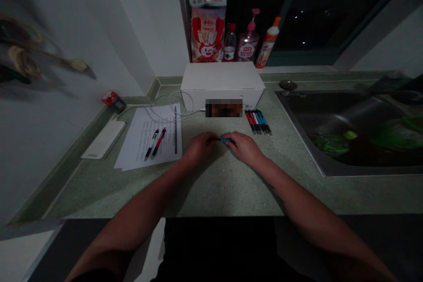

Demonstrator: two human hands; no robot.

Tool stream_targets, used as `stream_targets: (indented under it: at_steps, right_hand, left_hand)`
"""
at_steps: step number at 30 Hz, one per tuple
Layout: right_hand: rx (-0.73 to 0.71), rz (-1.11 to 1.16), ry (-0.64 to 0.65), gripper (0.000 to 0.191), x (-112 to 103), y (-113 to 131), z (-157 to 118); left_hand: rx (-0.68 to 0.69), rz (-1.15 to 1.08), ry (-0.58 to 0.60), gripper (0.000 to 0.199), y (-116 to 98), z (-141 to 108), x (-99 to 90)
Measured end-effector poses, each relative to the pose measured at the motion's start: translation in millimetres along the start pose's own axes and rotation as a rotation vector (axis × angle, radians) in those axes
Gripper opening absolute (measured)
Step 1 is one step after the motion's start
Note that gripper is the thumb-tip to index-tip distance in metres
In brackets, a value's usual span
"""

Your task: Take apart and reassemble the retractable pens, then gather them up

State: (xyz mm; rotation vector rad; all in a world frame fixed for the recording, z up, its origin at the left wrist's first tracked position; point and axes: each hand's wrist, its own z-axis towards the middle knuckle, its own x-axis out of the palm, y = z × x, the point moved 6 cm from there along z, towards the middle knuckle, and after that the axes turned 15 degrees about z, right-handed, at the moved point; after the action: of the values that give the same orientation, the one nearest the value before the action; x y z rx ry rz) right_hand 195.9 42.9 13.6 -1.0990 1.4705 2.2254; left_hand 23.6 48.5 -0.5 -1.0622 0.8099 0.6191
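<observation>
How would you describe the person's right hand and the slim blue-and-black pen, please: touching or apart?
Touching: the head view shows the right hand holding one end of the slim blue-and-black pen.

Pink pump bottle (247,46), steel sink (363,170)

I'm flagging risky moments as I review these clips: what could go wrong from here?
The blue-and-black pen, held between the left hand and right hand, could slip and drop onto the counter. The right hand might also knock the nearby row of pens out of line.
</observation>
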Motion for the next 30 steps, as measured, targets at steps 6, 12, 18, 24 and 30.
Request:
stream_targets:
  at_steps: [6, 12, 18, 24, 30]
  right_hand:
    - [-0.047, 0.017, 0.011, 0.020, -2, 1, 0]
    - [-0.055, 0.020, 0.013, 0.021, 2, -1, -2]
    - [-0.015, 0.021, 0.025, 0.025, 4, 1, -2]
    - [0.049, 0.022, 0.059, 0.024, 8, 2, -3]
    - [0.020, 0.035, 0.057, 0.013, 8, 2, -1]
  left_hand:
    - [-0.048, -0.105, 0.041, 0.009, 3, 1, -2.7]
    - [-0.057, -0.101, 0.087, 0.010, 3, 3, -0.7]
    - [0.015, -0.083, 0.039, 0.011, 6, 2, 0.2]
    - [0.080, -0.027, -0.007, 0.015, 3, 1, -0.5]
    - [0.139, 0.011, 0.008, 0.012, -5, 0, -2.7]
